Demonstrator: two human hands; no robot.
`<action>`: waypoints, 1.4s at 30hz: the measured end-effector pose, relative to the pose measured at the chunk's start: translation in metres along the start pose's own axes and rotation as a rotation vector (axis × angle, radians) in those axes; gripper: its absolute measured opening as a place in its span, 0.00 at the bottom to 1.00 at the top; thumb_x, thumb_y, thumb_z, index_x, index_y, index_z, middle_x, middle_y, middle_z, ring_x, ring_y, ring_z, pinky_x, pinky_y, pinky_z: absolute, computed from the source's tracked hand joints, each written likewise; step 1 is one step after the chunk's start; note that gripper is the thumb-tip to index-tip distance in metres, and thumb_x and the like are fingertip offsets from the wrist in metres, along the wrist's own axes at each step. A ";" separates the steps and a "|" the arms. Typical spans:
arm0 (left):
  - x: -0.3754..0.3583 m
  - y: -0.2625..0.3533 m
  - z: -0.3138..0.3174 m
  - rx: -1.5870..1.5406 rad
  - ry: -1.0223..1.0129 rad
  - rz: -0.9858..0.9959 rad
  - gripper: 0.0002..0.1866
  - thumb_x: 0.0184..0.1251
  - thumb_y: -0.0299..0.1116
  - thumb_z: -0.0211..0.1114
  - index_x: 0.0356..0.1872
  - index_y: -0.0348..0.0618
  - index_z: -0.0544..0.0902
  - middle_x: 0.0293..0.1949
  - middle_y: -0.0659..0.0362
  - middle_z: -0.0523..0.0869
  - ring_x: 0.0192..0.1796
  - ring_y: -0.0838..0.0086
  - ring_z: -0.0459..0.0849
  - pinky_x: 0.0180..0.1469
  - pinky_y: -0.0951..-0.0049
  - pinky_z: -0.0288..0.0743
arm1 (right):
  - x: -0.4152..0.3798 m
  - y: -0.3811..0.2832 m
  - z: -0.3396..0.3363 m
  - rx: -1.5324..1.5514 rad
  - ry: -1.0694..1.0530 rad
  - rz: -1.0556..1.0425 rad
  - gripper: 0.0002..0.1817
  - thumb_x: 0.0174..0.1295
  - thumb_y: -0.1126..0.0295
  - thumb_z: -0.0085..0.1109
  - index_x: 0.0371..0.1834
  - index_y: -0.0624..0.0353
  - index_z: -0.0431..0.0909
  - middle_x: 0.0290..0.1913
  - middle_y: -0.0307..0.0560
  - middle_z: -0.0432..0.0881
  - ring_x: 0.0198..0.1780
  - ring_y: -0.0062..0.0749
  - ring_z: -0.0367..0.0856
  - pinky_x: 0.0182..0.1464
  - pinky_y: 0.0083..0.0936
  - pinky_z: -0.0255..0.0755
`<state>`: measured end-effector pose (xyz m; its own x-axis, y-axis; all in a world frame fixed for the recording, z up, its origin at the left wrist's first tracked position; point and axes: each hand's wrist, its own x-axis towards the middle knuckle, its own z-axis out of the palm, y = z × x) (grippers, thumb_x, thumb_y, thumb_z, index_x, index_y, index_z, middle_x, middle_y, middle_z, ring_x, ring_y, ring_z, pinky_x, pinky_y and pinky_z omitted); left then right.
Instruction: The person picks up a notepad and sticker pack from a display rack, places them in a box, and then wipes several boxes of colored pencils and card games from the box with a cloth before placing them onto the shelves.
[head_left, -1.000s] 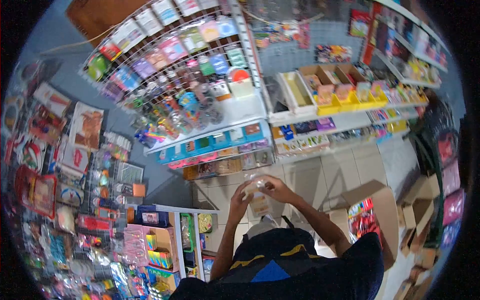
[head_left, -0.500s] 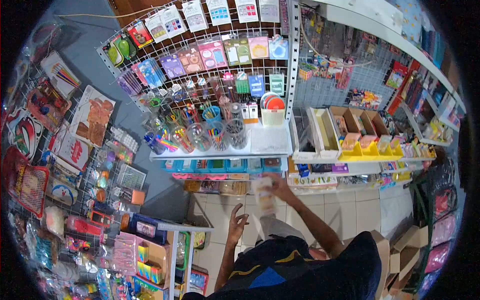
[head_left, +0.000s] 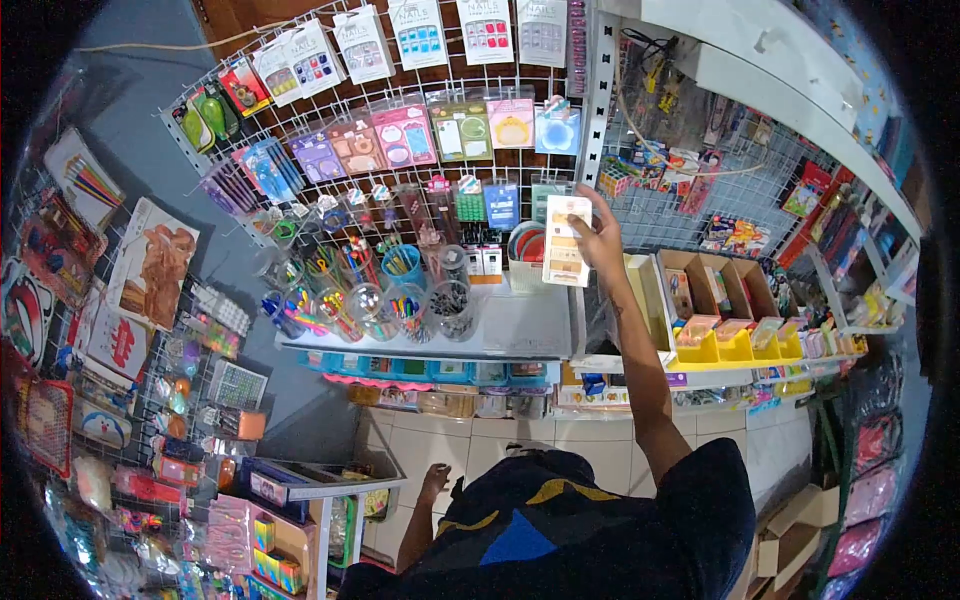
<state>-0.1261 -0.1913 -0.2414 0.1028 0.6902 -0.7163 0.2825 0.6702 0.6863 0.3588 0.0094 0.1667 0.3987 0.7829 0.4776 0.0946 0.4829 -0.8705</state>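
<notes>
My right hand [head_left: 598, 240] is raised in front of the wire grid, closed on a flat cream-and-tan packet [head_left: 567, 255] held upright. The thumb lies across the packet's face. Behind its lower part, a white basket [head_left: 527, 277] with round red and grey items is partly covered. A blue pack [head_left: 502, 205] hangs just left of the packet. Down by my body, my left hand [head_left: 434, 482] is near no goods; its fingers are too small and partly turned away to read.
Clear cups of pens [head_left: 409, 312] stand on the white shelf [head_left: 520, 325]. Nail sets [head_left: 419, 33] and memo packs [head_left: 403, 137] hang above. Yellow bins [head_left: 735, 347] sit to the right. A display rack [head_left: 300, 490] juts out at lower left; open cardboard boxes [head_left: 790, 540] lie at lower right.
My right hand has lifted the packet from below the shelf edge up to the hanging goods. My left hand has dropped lower and left. The view has shifted slightly.
</notes>
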 end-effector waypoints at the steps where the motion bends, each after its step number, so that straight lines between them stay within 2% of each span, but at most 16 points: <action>1: 0.003 -0.016 -0.007 -0.058 -0.016 -0.029 0.25 0.60 0.47 0.68 0.53 0.44 0.75 0.42 0.54 0.82 0.43 0.63 0.82 0.41 0.56 0.81 | 0.005 0.006 -0.002 -0.024 -0.005 0.002 0.25 0.57 0.83 0.58 0.61 0.58 0.70 0.61 0.46 0.72 0.58 0.32 0.74 0.56 0.24 0.71; 6: -0.004 -0.078 -0.018 -0.169 -0.053 -0.235 0.21 0.63 0.47 0.64 0.51 0.45 0.75 0.39 0.58 0.82 0.39 0.67 0.81 0.39 0.58 0.80 | 0.010 0.034 -0.008 -0.110 -0.029 0.053 0.26 0.58 0.81 0.58 0.62 0.58 0.69 0.62 0.46 0.71 0.60 0.33 0.73 0.58 0.26 0.69; 10: -0.018 -0.110 -0.015 -0.178 -0.078 -0.356 0.19 0.65 0.46 0.61 0.48 0.45 0.76 0.36 0.60 0.81 0.36 0.71 0.81 0.37 0.60 0.79 | 0.001 0.016 -0.003 -0.114 -0.040 0.064 0.27 0.57 0.80 0.59 0.63 0.57 0.69 0.61 0.47 0.71 0.60 0.35 0.72 0.60 0.27 0.68; 17: -0.015 -0.131 -0.028 -0.187 -0.144 -0.404 0.15 0.68 0.45 0.56 0.45 0.46 0.76 0.30 0.65 0.80 0.32 0.78 0.80 0.34 0.63 0.77 | 0.003 0.018 0.002 -0.212 -0.017 -0.044 0.29 0.55 0.81 0.58 0.63 0.58 0.69 0.58 0.47 0.74 0.59 0.35 0.73 0.59 0.27 0.67; 20: 0.005 -0.120 -0.032 -0.217 -0.172 -0.371 0.14 0.70 0.45 0.54 0.43 0.46 0.77 0.28 0.68 0.80 0.30 0.80 0.80 0.33 0.64 0.77 | 0.006 0.013 0.002 -0.273 -0.043 -0.068 0.30 0.58 0.82 0.58 0.66 0.57 0.66 0.62 0.48 0.72 0.57 0.31 0.76 0.56 0.26 0.71; 22: 0.019 -0.113 -0.034 -0.258 -0.199 -0.321 0.19 0.68 0.50 0.55 0.46 0.47 0.77 0.36 0.64 0.81 0.37 0.74 0.82 0.38 0.61 0.78 | 0.011 0.022 -0.003 -0.337 -0.052 -0.123 0.30 0.58 0.82 0.58 0.65 0.57 0.66 0.61 0.47 0.73 0.56 0.31 0.76 0.56 0.26 0.70; 23: 0.008 -0.095 -0.024 -0.098 -0.017 -0.228 0.22 0.64 0.46 0.64 0.55 0.50 0.73 0.51 0.54 0.78 0.46 0.55 0.81 0.45 0.45 0.79 | 0.013 0.029 -0.006 -0.355 -0.056 -0.142 0.29 0.58 0.82 0.58 0.65 0.57 0.67 0.61 0.47 0.73 0.56 0.31 0.76 0.56 0.25 0.70; 29: 0.028 -0.066 -0.023 -0.116 -0.036 -0.137 0.23 0.62 0.46 0.65 0.56 0.52 0.72 0.49 0.53 0.79 0.46 0.55 0.82 0.43 0.47 0.79 | 0.014 0.043 -0.015 -0.479 -0.106 -0.112 0.30 0.58 0.81 0.57 0.66 0.55 0.65 0.59 0.47 0.74 0.52 0.31 0.77 0.52 0.26 0.72; 31: 0.031 -0.070 -0.023 -0.130 -0.038 -0.162 0.22 0.60 0.45 0.66 0.55 0.56 0.74 0.47 0.57 0.79 0.44 0.56 0.82 0.42 0.44 0.77 | 0.027 0.048 -0.020 -0.526 -0.171 -0.072 0.33 0.58 0.79 0.59 0.69 0.52 0.60 0.56 0.49 0.75 0.49 0.30 0.78 0.48 0.26 0.74; 32: 0.036 -0.076 -0.023 -0.135 -0.039 -0.171 0.22 0.59 0.45 0.67 0.54 0.58 0.75 0.46 0.59 0.79 0.44 0.56 0.82 0.41 0.42 0.76 | 0.037 0.050 -0.020 -0.488 -0.176 -0.035 0.35 0.57 0.79 0.60 0.69 0.54 0.59 0.56 0.53 0.75 0.51 0.34 0.77 0.51 0.28 0.73; 34: 0.030 -0.097 -0.021 -0.193 -0.045 -0.201 0.19 0.62 0.45 0.64 0.54 0.59 0.75 0.45 0.61 0.79 0.43 0.60 0.82 0.40 0.48 0.78 | 0.053 0.051 -0.020 -0.412 -0.180 0.036 0.39 0.53 0.78 0.63 0.69 0.59 0.56 0.57 0.59 0.75 0.56 0.41 0.76 0.57 0.33 0.70; 35: 0.025 -0.108 -0.023 -0.190 -0.079 -0.207 0.19 0.63 0.46 0.63 0.54 0.59 0.75 0.44 0.62 0.79 0.43 0.61 0.82 0.40 0.50 0.78 | 0.057 0.050 -0.020 -0.496 -0.133 0.074 0.44 0.49 0.73 0.69 0.69 0.60 0.54 0.49 0.59 0.79 0.49 0.41 0.80 0.51 0.32 0.74; 37: 0.009 -0.107 -0.025 -0.158 -0.161 -0.145 0.20 0.67 0.51 0.58 0.54 0.56 0.74 0.44 0.62 0.79 0.44 0.64 0.82 0.37 0.54 0.78 | 0.067 0.067 -0.022 -0.606 -0.039 0.013 0.45 0.47 0.68 0.71 0.68 0.60 0.56 0.44 0.56 0.81 0.44 0.42 0.82 0.49 0.33 0.74; 38: 0.002 -0.113 -0.021 -0.105 -0.140 -0.074 0.20 0.70 0.52 0.53 0.54 0.52 0.73 0.40 0.62 0.79 0.36 0.67 0.81 0.31 0.58 0.75 | 0.067 0.079 -0.023 -0.662 0.007 -0.015 0.45 0.46 0.66 0.73 0.67 0.60 0.56 0.41 0.54 0.82 0.42 0.42 0.83 0.47 0.34 0.75; 40: -0.017 -0.092 -0.006 0.006 -0.004 -0.358 0.18 0.74 0.48 0.48 0.54 0.48 0.73 0.39 0.61 0.78 0.27 0.70 0.76 0.26 0.64 0.70 | 0.065 0.092 -0.021 -0.801 0.086 -0.047 0.34 0.51 0.66 0.67 0.62 0.56 0.63 0.38 0.51 0.82 0.40 0.46 0.83 0.44 0.38 0.75; 42: -0.029 -0.096 -0.004 -0.013 -0.018 -0.367 0.18 0.73 0.48 0.49 0.54 0.49 0.73 0.40 0.61 0.79 0.29 0.70 0.76 0.28 0.62 0.71 | 0.061 0.092 -0.012 -0.934 0.134 -0.039 0.28 0.53 0.68 0.64 0.58 0.54 0.67 0.38 0.50 0.82 0.40 0.47 0.83 0.42 0.40 0.75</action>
<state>-0.1596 -0.2747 -0.2859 0.0137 0.3979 -0.9173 0.2914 0.8760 0.3844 0.4028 0.0965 0.1142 0.4759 0.6932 0.5412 0.7795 -0.0475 -0.6246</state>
